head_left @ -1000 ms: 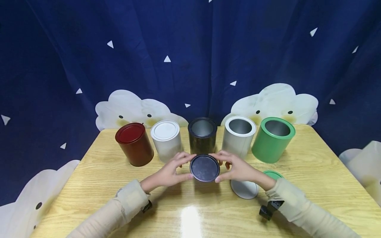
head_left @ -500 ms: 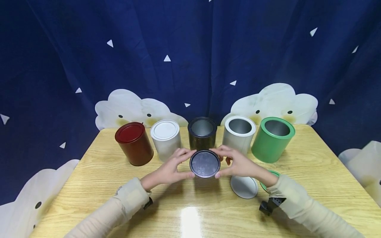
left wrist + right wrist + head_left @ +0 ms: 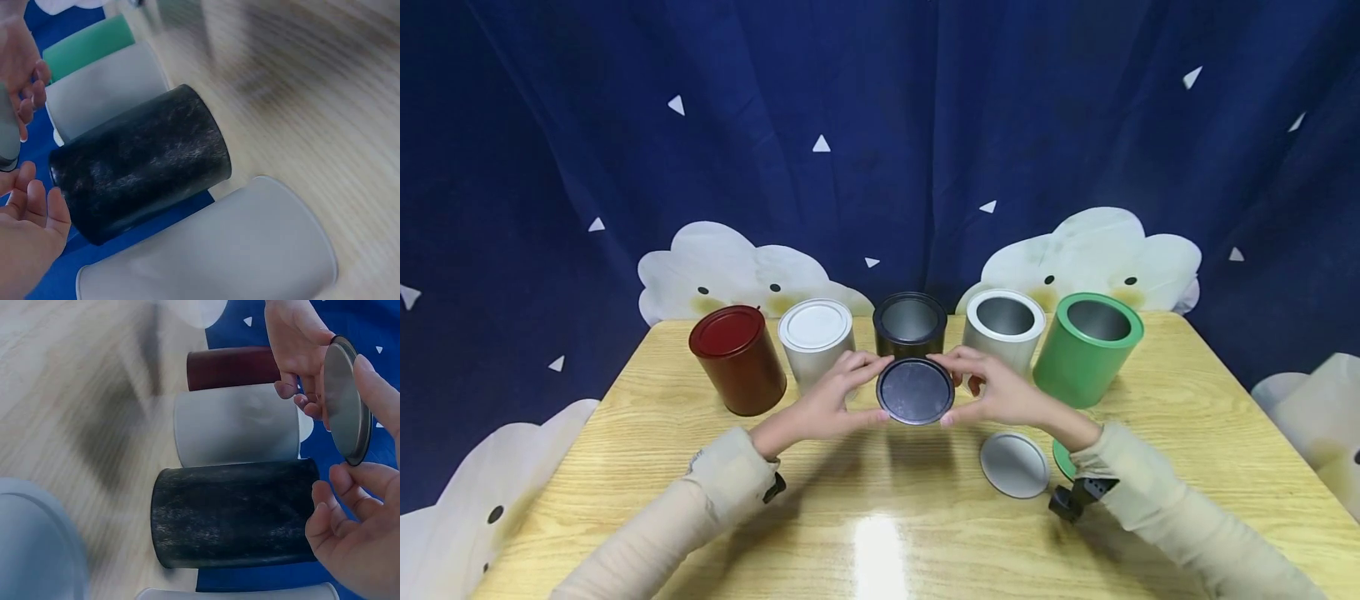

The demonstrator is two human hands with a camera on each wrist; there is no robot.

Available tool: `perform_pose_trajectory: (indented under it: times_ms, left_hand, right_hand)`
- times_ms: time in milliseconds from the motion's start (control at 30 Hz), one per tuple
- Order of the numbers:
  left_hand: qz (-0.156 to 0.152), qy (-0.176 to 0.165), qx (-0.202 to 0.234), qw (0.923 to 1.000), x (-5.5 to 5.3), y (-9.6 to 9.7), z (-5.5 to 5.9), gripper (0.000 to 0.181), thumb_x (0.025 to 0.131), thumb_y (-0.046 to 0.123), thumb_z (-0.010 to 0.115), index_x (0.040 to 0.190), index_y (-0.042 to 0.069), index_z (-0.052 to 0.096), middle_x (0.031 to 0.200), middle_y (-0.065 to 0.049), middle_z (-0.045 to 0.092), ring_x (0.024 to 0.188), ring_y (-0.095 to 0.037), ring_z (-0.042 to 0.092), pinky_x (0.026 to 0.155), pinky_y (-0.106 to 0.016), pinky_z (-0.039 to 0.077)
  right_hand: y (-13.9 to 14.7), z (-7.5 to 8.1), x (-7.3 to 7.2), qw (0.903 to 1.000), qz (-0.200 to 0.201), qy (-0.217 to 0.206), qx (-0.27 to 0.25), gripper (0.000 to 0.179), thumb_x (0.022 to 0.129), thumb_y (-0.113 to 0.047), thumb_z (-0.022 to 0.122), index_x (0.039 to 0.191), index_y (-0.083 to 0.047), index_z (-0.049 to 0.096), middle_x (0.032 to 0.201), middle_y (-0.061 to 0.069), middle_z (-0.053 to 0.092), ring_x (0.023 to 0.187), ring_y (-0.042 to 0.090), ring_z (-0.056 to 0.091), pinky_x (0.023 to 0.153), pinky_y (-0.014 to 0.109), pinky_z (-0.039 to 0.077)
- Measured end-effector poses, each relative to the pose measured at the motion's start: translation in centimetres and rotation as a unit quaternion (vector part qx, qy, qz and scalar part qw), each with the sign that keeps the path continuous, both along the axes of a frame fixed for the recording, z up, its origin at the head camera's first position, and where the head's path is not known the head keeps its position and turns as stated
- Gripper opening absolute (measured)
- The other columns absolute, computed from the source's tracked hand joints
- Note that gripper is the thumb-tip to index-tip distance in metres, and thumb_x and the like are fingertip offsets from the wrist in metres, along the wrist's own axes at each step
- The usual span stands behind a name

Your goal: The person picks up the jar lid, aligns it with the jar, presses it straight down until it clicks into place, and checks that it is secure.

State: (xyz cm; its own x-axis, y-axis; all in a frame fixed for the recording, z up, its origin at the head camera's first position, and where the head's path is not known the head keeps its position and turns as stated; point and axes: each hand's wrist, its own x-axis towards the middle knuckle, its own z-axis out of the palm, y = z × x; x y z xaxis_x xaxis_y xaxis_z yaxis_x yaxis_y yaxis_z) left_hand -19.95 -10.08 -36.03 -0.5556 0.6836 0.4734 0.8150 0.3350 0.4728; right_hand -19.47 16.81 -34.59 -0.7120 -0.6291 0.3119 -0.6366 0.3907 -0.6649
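Observation:
Both hands hold a round black lid (image 3: pixel 915 392) between them by its rim. My left hand (image 3: pixel 835 402) pinches its left edge between thumb and fingertips; my right hand (image 3: pixel 992 392) does the same on the right. The lid is raised off the table, just in front of the open black can (image 3: pixel 911 325), whose lower part it hides in the head view. In the right wrist view the lid (image 3: pixel 344 403) appears nearly edge-on, its grey metal underside showing, near the mouth end of the black can (image 3: pixel 234 515).
Left of the black can stand a lidded dark red can (image 3: pixel 739 367) and a lidded white can (image 3: pixel 817 342). An open white can (image 3: pixel 1004 333) and an open green can (image 3: pixel 1086 354) stand right. A white lid (image 3: pixel 1015 465) and a partly covered green lid (image 3: pixel 1063 458) lie on the table (image 3: pixel 790 525).
Both hands have raised the black lid and moved it away from me, closer to the black can. The cans and the white lid have stayed put.

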Motion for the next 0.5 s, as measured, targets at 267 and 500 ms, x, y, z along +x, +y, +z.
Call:
perform_pose_trajectory:
  times_ms: [267, 500]
  left_hand:
    - [0.004, -0.006, 0.004, 1.0000, -0.6, -0.1, 1.1, 0.067, 0.074, 0.017, 0.074, 0.131, -0.004, 0.045, 0.118, -0.013, 0.051, 0.109, -0.025, 0.043, 0.091, -0.041, 0.036]
    - [0.008, -0.006, 0.030, 0.9995, -1.1, -0.1, 1.9, 0.066, 0.073, 0.013, 0.075, 0.130, -0.004, 0.046, 0.115, -0.013, 0.051, 0.106, -0.024, 0.043, 0.088, -0.039, 0.037]
  right_hand:
    - [-0.3, 1.6, -0.4, 0.9997, -0.015, 0.006, 0.021, 0.071, 0.064, -0.020, 0.083, 0.126, -0.001, 0.053, 0.091, 0.000, 0.053, 0.075, 0.013, 0.046, 0.057, 0.024, 0.040]
    - [-0.5, 2.8, -0.8, 0.9995, -0.026, 0.003, 0.020, 0.071, 0.064, -0.016, 0.083, 0.126, -0.001, 0.053, 0.089, 0.001, 0.052, 0.075, 0.014, 0.045, 0.057, 0.025, 0.040]
